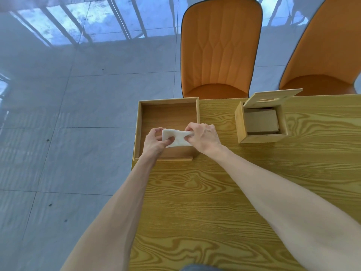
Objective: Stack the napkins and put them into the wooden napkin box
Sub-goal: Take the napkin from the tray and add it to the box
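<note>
The bench (pixel 224 192) carried two wooden containers. At about eleven o'clock from its middle, at the left edge, lay the wide shallow tray (pixel 168 103), open on top. At about one o'clock stood the smaller wooden napkin box (pixel 259 138), its lid (pixel 273 97) tilted up at the far side, and some flat brownish sheets were already inside.

You held the napkins (pixel 178 138) over the near part of the tray. The white stack lay with its long axis from nine to three o'clock, and it sagged a little in the middle. Your left hand (pixel 156 142) had its fingers closed on the nine o'clock end, thumb on top. Your right hand (pixel 204 135) had its fingers closed on the three o'clock end.

From your fingers the napkin box lay toward two o'clock, well apart, and your right hand was the nearer one. I judge the coming move had to carry the stack that way and turn it to fit the narrower opening.
</note>
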The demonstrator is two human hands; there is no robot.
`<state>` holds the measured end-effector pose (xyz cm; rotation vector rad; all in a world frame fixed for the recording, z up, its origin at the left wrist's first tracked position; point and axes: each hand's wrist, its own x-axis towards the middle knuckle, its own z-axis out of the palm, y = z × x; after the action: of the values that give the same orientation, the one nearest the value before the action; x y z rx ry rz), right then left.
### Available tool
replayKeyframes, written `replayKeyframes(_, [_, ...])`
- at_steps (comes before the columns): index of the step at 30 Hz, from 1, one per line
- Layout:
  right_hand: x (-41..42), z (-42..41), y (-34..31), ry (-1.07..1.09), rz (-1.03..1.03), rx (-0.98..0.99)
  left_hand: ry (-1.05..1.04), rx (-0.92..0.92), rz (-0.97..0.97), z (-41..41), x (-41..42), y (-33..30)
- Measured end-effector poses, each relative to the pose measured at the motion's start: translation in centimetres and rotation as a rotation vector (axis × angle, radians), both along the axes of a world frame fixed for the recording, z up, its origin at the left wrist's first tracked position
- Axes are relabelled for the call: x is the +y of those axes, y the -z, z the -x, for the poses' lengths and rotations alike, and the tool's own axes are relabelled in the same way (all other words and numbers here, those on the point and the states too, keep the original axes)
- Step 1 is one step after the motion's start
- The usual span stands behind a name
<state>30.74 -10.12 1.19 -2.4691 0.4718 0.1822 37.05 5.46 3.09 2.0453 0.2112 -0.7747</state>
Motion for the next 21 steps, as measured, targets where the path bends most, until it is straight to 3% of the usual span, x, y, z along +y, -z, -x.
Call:
replayKeyframes(3, [-1.1,1.0,-1.6,0.093,-0.205,-0.051,0.019,-0.061,0.039,0.4,-0.4,-0.9])
replayKeyframes(8, [-3.9,3.9,-4.3,0.211,-0.337,-0.213,0.011,-0.059,0.164,2.3,-3.1,-2.8])
replayKeyframes(21, [-15.4,13.4,-5.6,0.563,-0.298,-0.208,0.143,-0.105,0.233,9.5,-15.5,-3.7])
